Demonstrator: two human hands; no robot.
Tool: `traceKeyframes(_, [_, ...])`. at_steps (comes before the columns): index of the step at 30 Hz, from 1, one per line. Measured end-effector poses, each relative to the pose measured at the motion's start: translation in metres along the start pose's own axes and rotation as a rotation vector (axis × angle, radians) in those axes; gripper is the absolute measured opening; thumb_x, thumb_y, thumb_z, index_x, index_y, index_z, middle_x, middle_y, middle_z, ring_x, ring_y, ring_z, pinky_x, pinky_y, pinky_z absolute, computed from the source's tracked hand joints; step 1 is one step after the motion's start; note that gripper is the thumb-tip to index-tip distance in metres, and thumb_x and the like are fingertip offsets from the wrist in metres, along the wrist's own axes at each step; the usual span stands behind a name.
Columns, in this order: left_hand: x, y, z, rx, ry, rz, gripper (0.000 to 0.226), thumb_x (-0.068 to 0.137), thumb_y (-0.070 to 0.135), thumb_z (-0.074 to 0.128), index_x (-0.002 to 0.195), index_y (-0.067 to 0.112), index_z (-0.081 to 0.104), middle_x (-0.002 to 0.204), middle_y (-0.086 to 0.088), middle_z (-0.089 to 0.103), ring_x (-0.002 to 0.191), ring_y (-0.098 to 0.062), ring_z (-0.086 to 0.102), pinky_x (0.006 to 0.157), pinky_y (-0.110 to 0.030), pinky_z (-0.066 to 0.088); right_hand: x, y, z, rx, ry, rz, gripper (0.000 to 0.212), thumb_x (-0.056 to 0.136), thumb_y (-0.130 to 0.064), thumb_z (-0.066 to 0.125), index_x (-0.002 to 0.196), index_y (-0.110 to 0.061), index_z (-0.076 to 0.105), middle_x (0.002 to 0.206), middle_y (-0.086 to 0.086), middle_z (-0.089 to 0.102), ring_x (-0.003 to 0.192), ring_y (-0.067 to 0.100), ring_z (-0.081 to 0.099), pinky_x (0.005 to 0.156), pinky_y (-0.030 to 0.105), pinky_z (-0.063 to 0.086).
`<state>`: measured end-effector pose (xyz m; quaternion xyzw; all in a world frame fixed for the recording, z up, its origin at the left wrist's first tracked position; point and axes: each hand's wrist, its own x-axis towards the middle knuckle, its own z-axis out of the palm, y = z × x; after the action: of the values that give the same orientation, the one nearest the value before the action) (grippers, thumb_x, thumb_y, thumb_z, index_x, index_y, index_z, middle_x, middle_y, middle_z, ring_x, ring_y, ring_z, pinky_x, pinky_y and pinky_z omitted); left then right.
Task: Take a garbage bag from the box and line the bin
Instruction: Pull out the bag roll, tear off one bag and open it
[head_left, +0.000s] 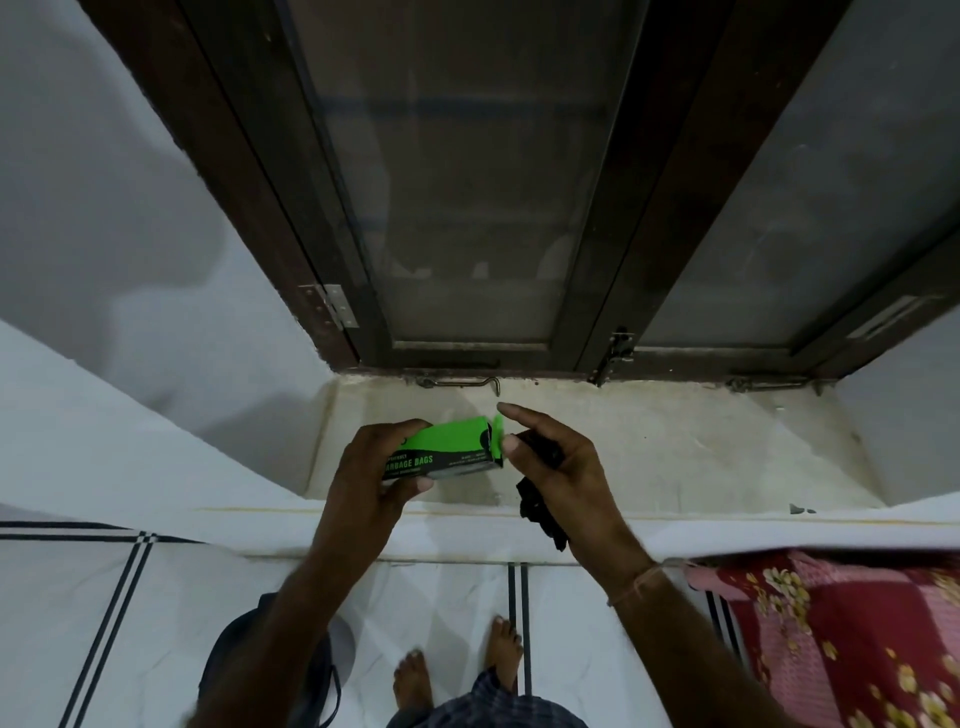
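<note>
bag-extraction step about done. left hand (363, 467) gripping green garbage bag box (441, 451) over window sill (675, 457), end flap open. right hand (558, 467) clutching black garbage bag (540, 512), index finger extended. next, likely: put box down, shake bag open, fit over dark bin (270, 665) near feet.

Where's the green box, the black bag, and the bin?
green box (441, 447): head view, its green top face.
black bag (540, 512): head view, crumpled part hanging under the right hand.
bin (270, 660): head view, dark rim, bottom left.

the green and black box (441, 451) carries white letters that read "arbage bags", the first letter hidden by a thumb; the smaller print around them is too blurred to read.
</note>
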<state>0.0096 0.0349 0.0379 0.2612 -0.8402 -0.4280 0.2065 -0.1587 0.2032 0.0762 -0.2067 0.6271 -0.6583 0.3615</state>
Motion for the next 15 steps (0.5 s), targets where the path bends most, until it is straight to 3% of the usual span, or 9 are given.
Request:
traceKeyframes(2, [0.001,0.001,-0.001,0.019,-0.004,0.014,0.055,0.084,0.023,0.072,0.138,0.021,0.060,0.128,0.001,0.057,0.118,-0.024,0.058,0.094,-0.043,0.055,0.002,-0.002,-0.001,-0.024,-0.031,0.000,0.033,0.099,-0.013,0.067,0.130,-0.023,0.070,0.088,0.009,0.065,0.054,0.028,0.047,0.046,0.026,0.049])
traceKeyframes(8, [0.000,0.000,-0.007,0.025,-0.038,0.026,0.054,0.085,0.024,0.072,0.137,0.025,0.060,0.128,0.003,0.056,0.117,-0.024,0.058,0.091,-0.045,0.056,0.009,0.002,-0.005,-0.056,-0.062,-0.004,0.023,0.095,-0.009,0.071,0.118,-0.009,0.072,0.094,0.031,0.062,0.041,0.017,0.047,0.042,0.024,0.045])
traceKeyframes(12, [-0.002,-0.004,-0.008,0.044,-0.053,0.034,0.053,0.084,0.025,0.072,0.136,0.025,0.061,0.128,0.003,0.056,0.117,-0.025,0.058,0.090,-0.047,0.056,0.012,0.008,-0.007,-0.099,-0.068,-0.001,0.018,0.093,-0.005,0.072,0.110,-0.001,0.069,0.087,0.014,0.068,0.039,0.015,0.052,0.043,0.025,0.047])
traceKeyframes(15, [-0.003,-0.004,-0.008,0.056,-0.069,0.025,0.052,0.085,0.025,0.072,0.136,0.025,0.061,0.129,0.004,0.056,0.118,-0.024,0.057,0.089,-0.045,0.057,0.012,0.008,-0.007,-0.146,-0.089,0.024,0.012,0.094,-0.001,0.071,0.105,0.002,0.067,0.088,0.012,0.068,0.038,0.013,0.054,0.040,0.020,0.044])
